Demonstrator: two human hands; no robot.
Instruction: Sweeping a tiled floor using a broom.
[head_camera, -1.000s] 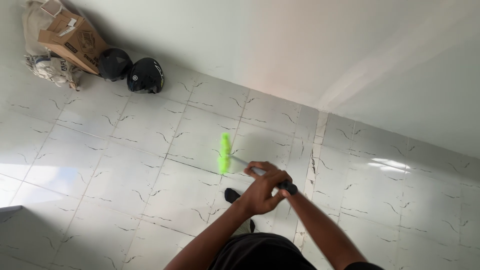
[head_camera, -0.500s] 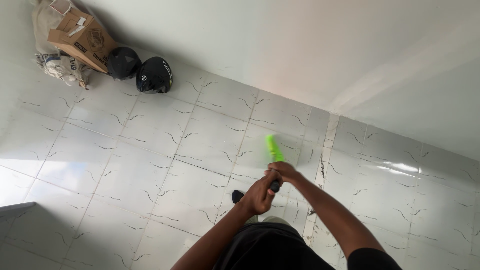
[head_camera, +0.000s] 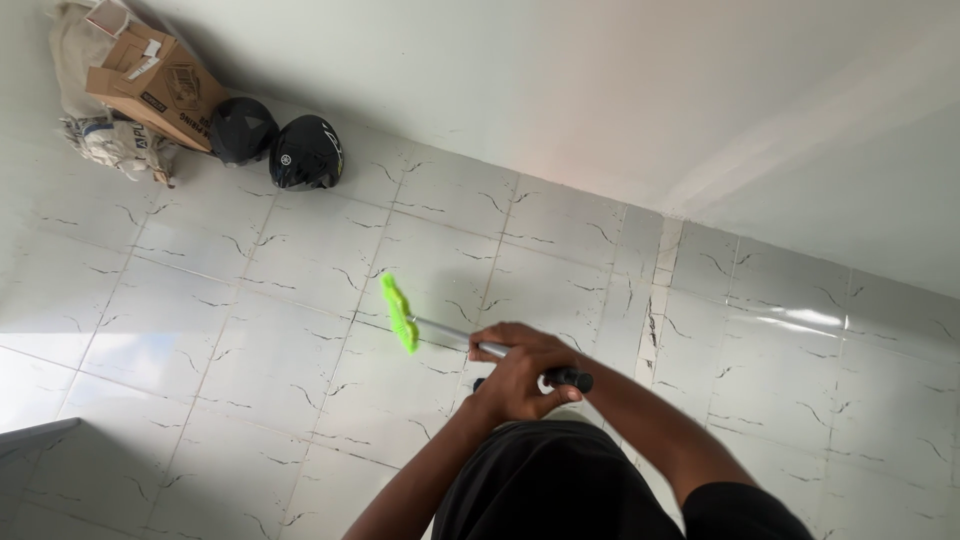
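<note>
Person looking down at white tiled floor (head_camera: 200, 350), both hands gripping mop (head_camera: 440, 332). Left hand (head_camera: 515, 380) sitting centre frame, fingers curling tight round metal pole. Right hand mostly hiding behind left (grip not clearly showing), black handle end (head_camera: 572, 379) poking out right of the knuckles. Mop's long axis running from hands toward left of frame; green head (head_camera: 400, 313) lying on tile left of fingers, left hand nearer it. Two dark helmets (head_camera: 272, 142) and cardboard box (head_camera: 150, 80) sitting upper left by wall (head_camera: 600, 90).
</note>
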